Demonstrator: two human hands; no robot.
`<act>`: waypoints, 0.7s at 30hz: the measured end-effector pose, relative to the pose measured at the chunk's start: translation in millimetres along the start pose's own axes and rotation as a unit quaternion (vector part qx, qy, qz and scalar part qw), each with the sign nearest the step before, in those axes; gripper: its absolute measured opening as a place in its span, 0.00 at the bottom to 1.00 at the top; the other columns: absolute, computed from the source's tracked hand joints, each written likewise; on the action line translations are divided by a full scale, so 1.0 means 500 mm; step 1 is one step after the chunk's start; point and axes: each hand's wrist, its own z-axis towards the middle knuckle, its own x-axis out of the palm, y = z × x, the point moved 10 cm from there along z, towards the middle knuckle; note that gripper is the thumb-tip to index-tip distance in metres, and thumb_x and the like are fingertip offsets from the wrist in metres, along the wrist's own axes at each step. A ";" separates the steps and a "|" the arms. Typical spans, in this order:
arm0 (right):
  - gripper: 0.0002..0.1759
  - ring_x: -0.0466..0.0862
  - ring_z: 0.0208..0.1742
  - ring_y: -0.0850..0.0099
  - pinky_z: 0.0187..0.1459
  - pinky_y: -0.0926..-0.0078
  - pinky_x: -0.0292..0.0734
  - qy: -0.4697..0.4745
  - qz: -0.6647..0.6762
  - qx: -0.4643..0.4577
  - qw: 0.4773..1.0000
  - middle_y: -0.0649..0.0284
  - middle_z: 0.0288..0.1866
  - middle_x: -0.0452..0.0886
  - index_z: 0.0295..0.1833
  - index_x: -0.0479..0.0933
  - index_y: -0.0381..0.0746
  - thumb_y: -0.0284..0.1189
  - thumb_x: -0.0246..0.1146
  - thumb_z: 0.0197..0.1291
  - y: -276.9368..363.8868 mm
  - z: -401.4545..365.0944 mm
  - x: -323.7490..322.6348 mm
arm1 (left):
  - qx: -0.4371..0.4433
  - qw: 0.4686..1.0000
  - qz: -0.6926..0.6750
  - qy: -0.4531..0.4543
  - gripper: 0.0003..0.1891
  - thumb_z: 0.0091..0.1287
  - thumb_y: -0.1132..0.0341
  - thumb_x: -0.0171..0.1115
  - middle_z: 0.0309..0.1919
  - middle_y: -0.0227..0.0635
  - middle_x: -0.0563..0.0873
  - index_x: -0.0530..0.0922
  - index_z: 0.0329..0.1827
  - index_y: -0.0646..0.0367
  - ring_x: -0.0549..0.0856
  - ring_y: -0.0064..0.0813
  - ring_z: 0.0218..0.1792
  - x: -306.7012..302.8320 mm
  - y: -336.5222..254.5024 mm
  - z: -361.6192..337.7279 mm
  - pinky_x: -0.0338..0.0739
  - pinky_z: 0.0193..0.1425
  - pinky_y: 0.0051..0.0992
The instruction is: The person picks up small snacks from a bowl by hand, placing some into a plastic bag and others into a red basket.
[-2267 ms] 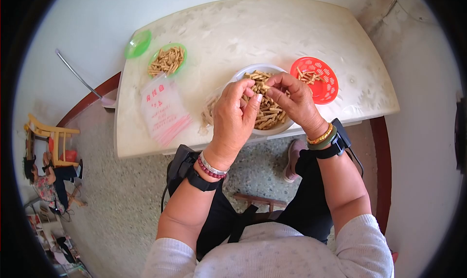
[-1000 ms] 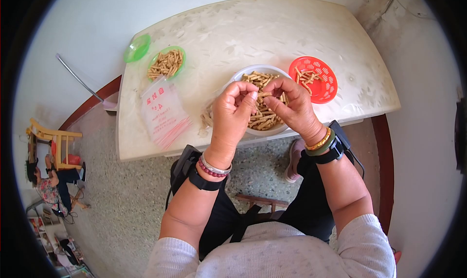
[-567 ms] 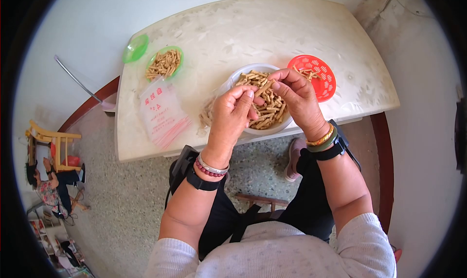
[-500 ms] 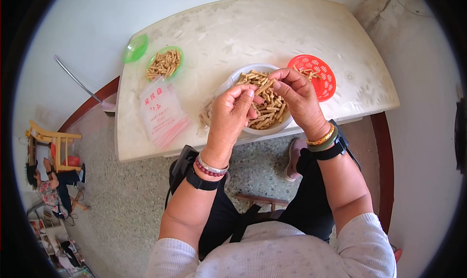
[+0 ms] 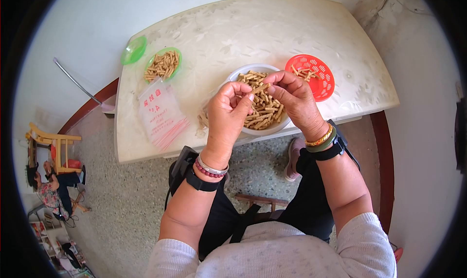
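Observation:
A short tan stick [image 5: 260, 88], slightly rough and perhaps a dried root piece, is pinched at its two ends above a white bowl [image 5: 252, 67]. My left hand [image 5: 230, 105] has its thumb and forefinger at the left end. At the right end, the fingertips of my right hand [image 5: 297, 99] are closed on the same stick. Many similar sticks [image 5: 266, 113] fill the bowl, partly hidden behind my hands. Just right of it, a red slotted basket [image 5: 325, 87] holds several more sticks [image 5: 305, 73].
To the left are a green dish [image 5: 179, 64] heaped with sticks and another green dish [image 5: 134, 50]. A clear printed plastic bag [image 5: 159, 113] lies near the front edge of the table [image 5: 228, 29]. Another person [image 5: 51, 193] sits far left by a wooden chair [image 5: 61, 154].
The held stick has shifted slightly left and lies flatter between my fingertips. My right hand has moved a little left; the bowl and baskets stay nearly in place.

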 end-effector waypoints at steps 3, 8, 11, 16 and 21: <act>0.08 0.77 0.46 0.83 0.50 0.84 0.73 -0.008 0.010 0.001 1.000 0.71 0.44 0.80 0.50 0.77 0.36 0.24 0.60 0.67 -0.002 0.000 -0.002 | 0.046 0.998 0.039 -0.016 0.05 0.64 0.79 0.62 0.32 0.27 0.82 0.76 0.41 0.63 0.78 0.11 0.25 -0.003 -0.012 -0.001 0.74 0.29 0.13; 0.09 0.78 0.46 0.83 0.51 0.83 0.74 0.010 0.035 0.013 0.999 0.70 0.45 0.80 0.51 0.77 0.36 0.24 0.61 0.66 -0.012 -0.004 0.020 | 0.109 0.988 0.097 -0.048 0.08 0.62 0.80 0.64 0.35 0.28 0.83 0.76 0.42 0.62 0.78 0.11 0.26 -0.007 -0.039 -0.012 0.73 0.29 0.14; 0.09 0.78 0.47 0.82 0.51 0.83 0.74 0.013 0.048 0.012 0.999 0.69 0.45 0.81 0.51 0.77 0.36 0.24 0.62 0.66 -0.012 -0.004 0.022 | 0.134 0.983 0.112 -0.055 0.08 0.62 0.80 0.64 0.34 0.29 0.83 0.76 0.42 0.62 0.78 0.11 0.26 -0.006 -0.044 -0.013 0.73 0.29 0.14; 0.07 0.79 0.47 0.81 0.52 0.82 0.75 0.007 0.085 0.015 0.996 0.68 0.44 0.82 0.48 0.78 0.36 0.25 0.63 0.65 -0.021 0.001 0.014 | 0.089 0.989 0.115 -0.005 0.07 0.65 0.81 0.61 0.33 0.25 0.81 0.76 0.43 0.63 0.78 0.09 0.30 0.014 -0.033 -0.016 0.74 0.35 0.12; 0.06 0.79 0.46 0.81 0.51 0.81 0.75 0.005 0.127 0.006 0.992 0.68 0.44 0.82 0.46 0.78 0.36 0.25 0.63 0.65 -0.022 0.004 0.023 | 0.076 0.992 0.099 0.005 0.05 0.66 0.79 0.61 0.31 0.27 0.83 0.76 0.42 0.64 0.79 0.10 0.28 0.015 -0.020 -0.015 0.74 0.30 0.12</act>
